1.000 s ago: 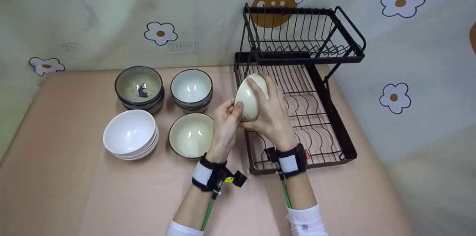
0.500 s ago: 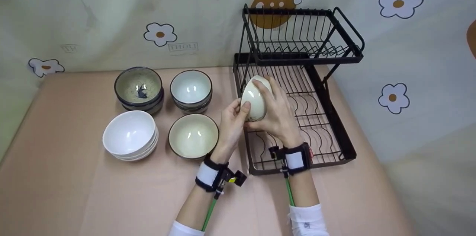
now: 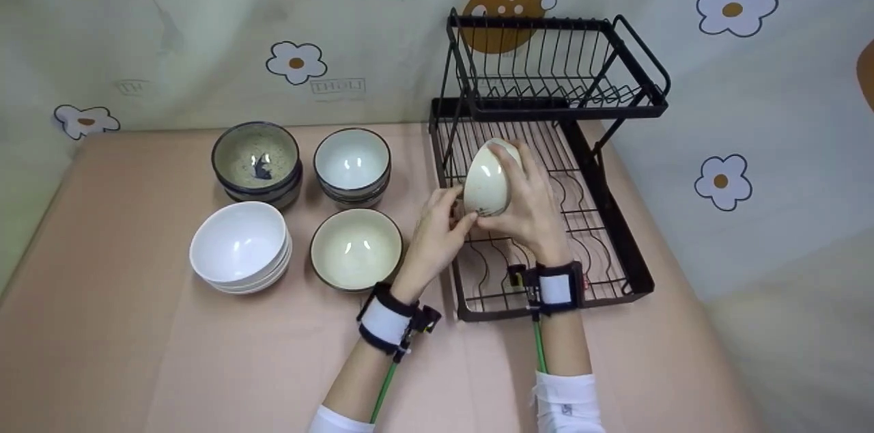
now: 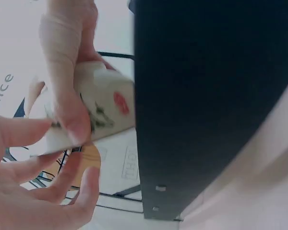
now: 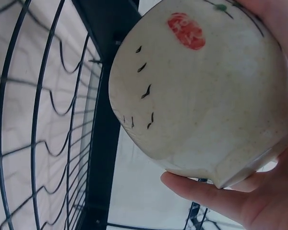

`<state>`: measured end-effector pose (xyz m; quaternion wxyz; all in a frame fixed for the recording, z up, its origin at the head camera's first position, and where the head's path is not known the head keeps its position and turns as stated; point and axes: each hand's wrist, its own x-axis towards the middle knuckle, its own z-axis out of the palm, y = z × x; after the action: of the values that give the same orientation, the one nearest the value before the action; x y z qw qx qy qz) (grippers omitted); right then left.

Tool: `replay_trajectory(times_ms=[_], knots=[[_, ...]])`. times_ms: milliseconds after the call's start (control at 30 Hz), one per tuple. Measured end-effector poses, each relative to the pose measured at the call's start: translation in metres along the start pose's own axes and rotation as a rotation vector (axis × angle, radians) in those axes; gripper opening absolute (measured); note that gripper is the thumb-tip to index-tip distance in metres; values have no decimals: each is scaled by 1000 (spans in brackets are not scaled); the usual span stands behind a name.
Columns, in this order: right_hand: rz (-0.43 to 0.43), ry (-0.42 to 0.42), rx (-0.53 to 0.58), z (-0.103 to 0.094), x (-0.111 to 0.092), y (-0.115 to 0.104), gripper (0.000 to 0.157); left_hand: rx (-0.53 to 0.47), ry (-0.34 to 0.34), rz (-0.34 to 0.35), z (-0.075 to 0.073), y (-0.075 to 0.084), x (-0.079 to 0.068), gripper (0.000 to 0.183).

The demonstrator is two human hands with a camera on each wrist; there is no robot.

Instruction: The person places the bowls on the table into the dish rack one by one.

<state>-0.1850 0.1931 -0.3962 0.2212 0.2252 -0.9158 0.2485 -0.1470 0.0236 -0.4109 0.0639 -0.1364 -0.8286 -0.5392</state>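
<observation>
Tilted on its side over the black dish rack (image 3: pixel 645 269), a cream bowl (image 3: pixel 486 180) shows its glossy outside in the head view. My right hand (image 3: pixel 536 211) grips it, thumb low and fingers over the far side. A red mark and dark painted strokes decorate the bowl (image 5: pixel 192 105) in the right wrist view. My left hand (image 3: pixel 437 231) is beside the bowl's lower left, its thumb tip right at the edge. In the left wrist view, the fingers of the left hand (image 4: pixel 33 187) are spread and loosely bent, with the thumb overlapping the bowl (image 4: pixel 103 103).
Left of the rack stand a speckled bowl stack (image 3: pixel 256 156), a pale blue bowl stack (image 3: pixel 351 160), a white bowl stack (image 3: pixel 239 245) and a cream bowl (image 3: pixel 356 248). The rack's raised upper tier (image 3: pixel 567 108) overhangs its rear part. A patterned cloth (image 3: pixel 205 23) hangs behind.
The bowl has moved right, further over the rack, with the right hand. The left hand followed; its thumb, earlier on the bowl's face, now lies at the lower edge, its grip loosened.
</observation>
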Motion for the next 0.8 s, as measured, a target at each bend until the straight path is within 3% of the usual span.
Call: replay_trajectory(times_ms=[200, 300, 633, 800], knots=[[64, 15, -13, -5, -4, 10, 111, 520, 25, -27, 16, -8, -7, 36], [111, -2, -29, -5, -5, 12, 111, 671, 30, -47, 25, -13, -11, 28], [168, -50, -39, -4, -4, 12, 109, 936, 5, 13, 38, -17, -13, 45], [170, -70, -28, -2, -4, 13, 109, 993, -28, 17, 41, -16, -13, 46]])
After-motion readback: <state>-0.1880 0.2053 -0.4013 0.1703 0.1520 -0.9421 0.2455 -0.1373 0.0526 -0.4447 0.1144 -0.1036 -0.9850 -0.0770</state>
